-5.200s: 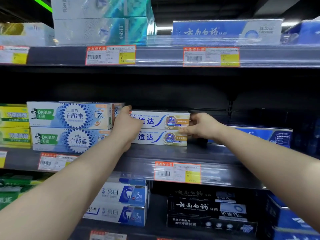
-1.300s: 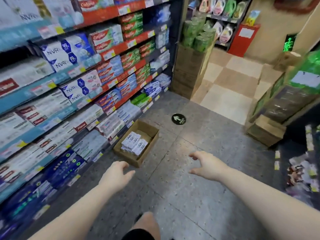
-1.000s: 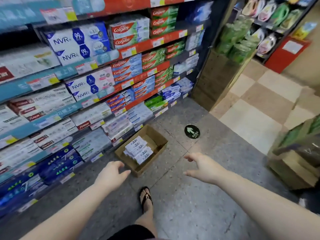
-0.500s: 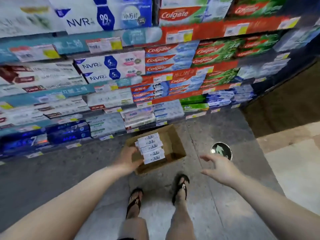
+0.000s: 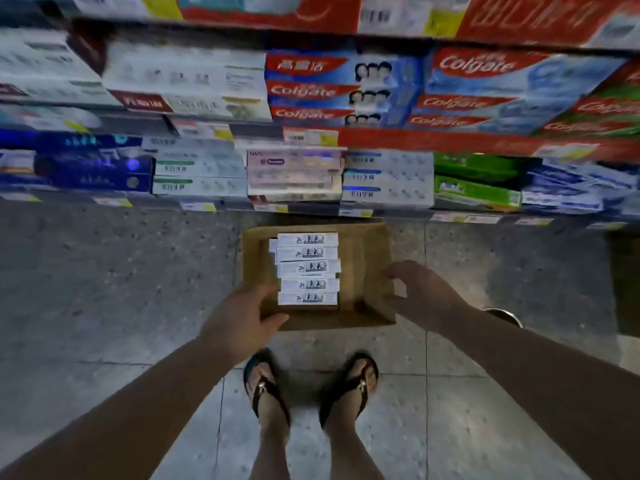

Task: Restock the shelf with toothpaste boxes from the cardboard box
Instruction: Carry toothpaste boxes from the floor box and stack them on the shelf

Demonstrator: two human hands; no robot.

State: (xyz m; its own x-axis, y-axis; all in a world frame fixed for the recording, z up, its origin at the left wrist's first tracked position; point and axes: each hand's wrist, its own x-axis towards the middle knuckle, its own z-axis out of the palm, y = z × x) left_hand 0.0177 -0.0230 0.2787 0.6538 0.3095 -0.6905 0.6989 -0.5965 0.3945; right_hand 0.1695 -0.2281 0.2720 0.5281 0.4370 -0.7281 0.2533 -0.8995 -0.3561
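An open cardboard box (image 5: 363, 258) sits on the floor against the foot of the shelf. Inside it, on the left, lie several white toothpaste boxes (image 5: 307, 268) in a row. My left hand (image 5: 242, 317) hovers at the box's near left corner, fingers apart, holding nothing. My right hand (image 5: 420, 289) is spread over the box's right wall, also holding nothing. The shelf (image 5: 381, 136) fills the top of the view, packed with toothpaste cartons.
Red and blue Colgate cartons (image 5: 346, 91) fill the upper shelf; white, pink, green and blue cartons line the lowest one. My sandalled feet (image 5: 308, 386) stand on grey stone floor just behind the box. A round floor sticker (image 5: 505, 315) shows behind my right forearm.
I have stepped up to the cardboard box and my view has tilted straight down over it. Both hands came down to its sides, the right one moving in to the right wall.
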